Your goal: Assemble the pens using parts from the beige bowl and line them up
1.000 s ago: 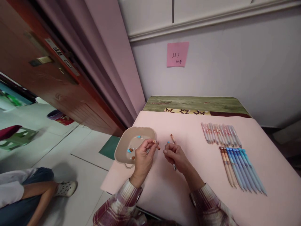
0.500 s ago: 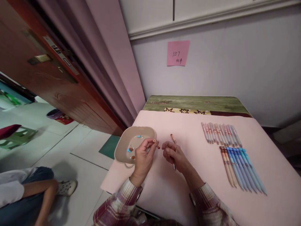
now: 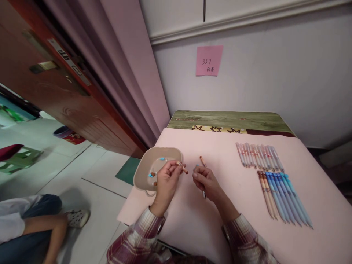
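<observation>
My left hand (image 3: 167,179), above the right side of the beige bin (image 3: 136,176), pinches a short tan pen part with a brown end (image 3: 183,168). Close by, my right hand (image 3: 206,180) is closed, thumb against bent fingers. A tiny bluish speck shows at its fingertips, too small to name. Under that hand lies a tan and brown pen (image 3: 202,160) on the pink table cover; its middle is hidden. Inside the bin are small blue pieces (image 3: 151,175) and brown pieces, partly covered by my left hand.
Right of my hands lies a row of clear, red-patterned pen barrels (image 3: 258,156). Below it is a row of blue and tan pens (image 3: 284,198). A pink note (image 3: 209,61) is on the wall. At the left, a seated person's arm (image 3: 45,222) shows beside the table.
The pen part in my left hand has turned, so more of its length shows. My right fingers have drawn closer together, and a bluish speck now shows at their tips.
</observation>
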